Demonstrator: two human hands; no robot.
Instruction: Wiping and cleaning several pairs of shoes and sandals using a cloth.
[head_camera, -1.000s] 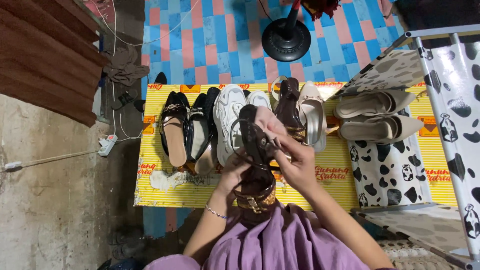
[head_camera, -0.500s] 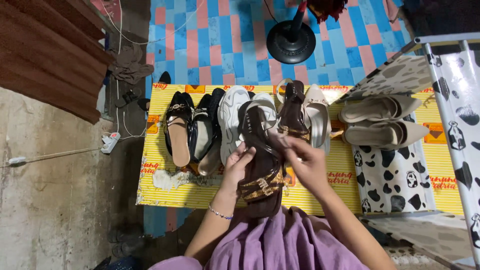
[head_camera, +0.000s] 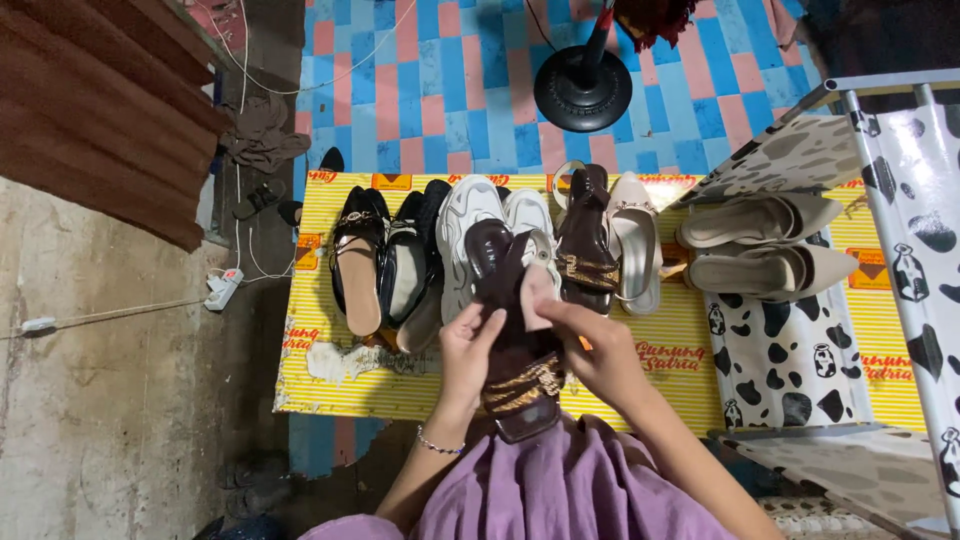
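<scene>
Both hands raised together: left hand (head_camera: 468, 345), right hand (head_camera: 590, 345), fingers curled.

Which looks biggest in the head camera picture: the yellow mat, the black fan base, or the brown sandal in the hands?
1. Yellow mat, by far the largest.
2. Brown sandal and black fan base look close in size. The sandal is nearer the camera, so ranking those two is unsure.

Dim, even indoor light, soft shadows, slight wide-angle bending at edges, mostly sharp focus
</scene>
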